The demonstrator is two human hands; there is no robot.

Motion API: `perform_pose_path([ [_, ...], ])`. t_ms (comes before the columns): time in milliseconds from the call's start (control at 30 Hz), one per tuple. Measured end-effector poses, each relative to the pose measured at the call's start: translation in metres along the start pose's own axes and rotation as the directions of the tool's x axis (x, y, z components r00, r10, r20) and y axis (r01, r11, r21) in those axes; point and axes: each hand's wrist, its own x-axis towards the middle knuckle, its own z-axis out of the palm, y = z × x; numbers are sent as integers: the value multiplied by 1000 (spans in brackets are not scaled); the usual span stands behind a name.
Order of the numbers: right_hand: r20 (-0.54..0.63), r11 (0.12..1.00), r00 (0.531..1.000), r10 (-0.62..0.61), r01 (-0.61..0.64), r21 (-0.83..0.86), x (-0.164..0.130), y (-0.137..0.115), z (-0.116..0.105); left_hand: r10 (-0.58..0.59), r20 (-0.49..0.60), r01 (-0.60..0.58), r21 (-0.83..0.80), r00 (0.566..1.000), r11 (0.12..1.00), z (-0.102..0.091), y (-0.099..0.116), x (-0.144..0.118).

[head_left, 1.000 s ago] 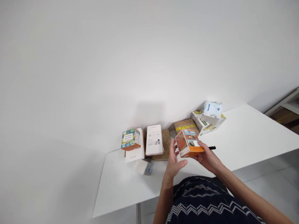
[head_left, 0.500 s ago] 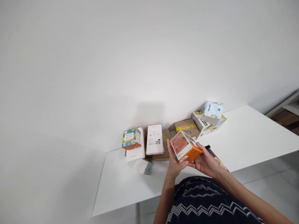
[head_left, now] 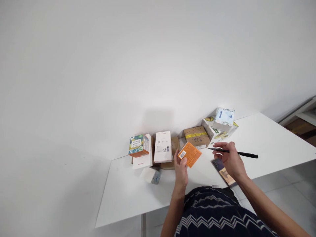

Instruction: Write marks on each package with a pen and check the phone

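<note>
My left hand (head_left: 181,171) grips a small orange box (head_left: 190,155), its orange side with a barcode label turned up toward me. To the right, my right hand (head_left: 231,160) pinches a black pen (head_left: 243,153). The pen lies nearly level, its thin tip pointing left toward the box, with a gap between them. Below my right hand a phone with a patterned back (head_left: 224,172) lies on the white table (head_left: 266,141), partly covered by the hand.
Along the wall stand a blue-green box (head_left: 138,145), a white flat box (head_left: 163,147), a cardboard box with yellow tape (head_left: 197,135) and an avocado-print box (head_left: 217,133) with a tissue pack (head_left: 224,118) on top. Another white pack (head_left: 151,175) lies front left.
My right hand has let go of the orange box, moved right and now holds the black pen. The box has been turned in my left hand, so its orange side faces up.
</note>
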Motion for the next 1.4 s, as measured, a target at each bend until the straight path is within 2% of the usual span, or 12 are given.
perform_pose_path([
  [100, 25, 982, 992, -124, 126, -138, -5, -6, -4, 11, 21, -12, 19, 1000, 1000, 3, 0, -3],
  [267, 162, 950, 980, -119, 159, -268, -22, -11, 5, 38, 57, -41, 61, 998, 997, 7, -1, -8],
  [367, 248, 901, 956, -159, 243, -360, -29, -13, 17, 33, 86, -40, 76, 996, 996, 8, -2, -11],
  [467, 298, 801, 909, -291, 402, -443, -33, -10, 26, 34, 112, -45, 91, 993, 995, 7, -3, -13],
  [533, 355, 701, 852, -385, 520, -488, -33, -7, 31, 36, 117, -48, 100, 992, 994, 7, -4, -13],
  [633, 469, 555, 775, -424, 631, -542, -33, -4, 34, 52, 119, -66, 115, 991, 991, 5, -5, -12],
  [700, 498, 499, 752, -431, 659, -562, -32, -4, 35, 74, 125, -91, 133, 989, 987, 4, -6, -11],
  [867, 494, 473, 751, -438, 660, -583, -30, -1, 35, 84, 129, -104, 153, 988, 983, 2, -7, -10],
  [1400, 491, 534, 794, -359, 606, -589, -28, -4, 38, 134, 160, -161, 170, 978, 972, 1, -5, -11],
])
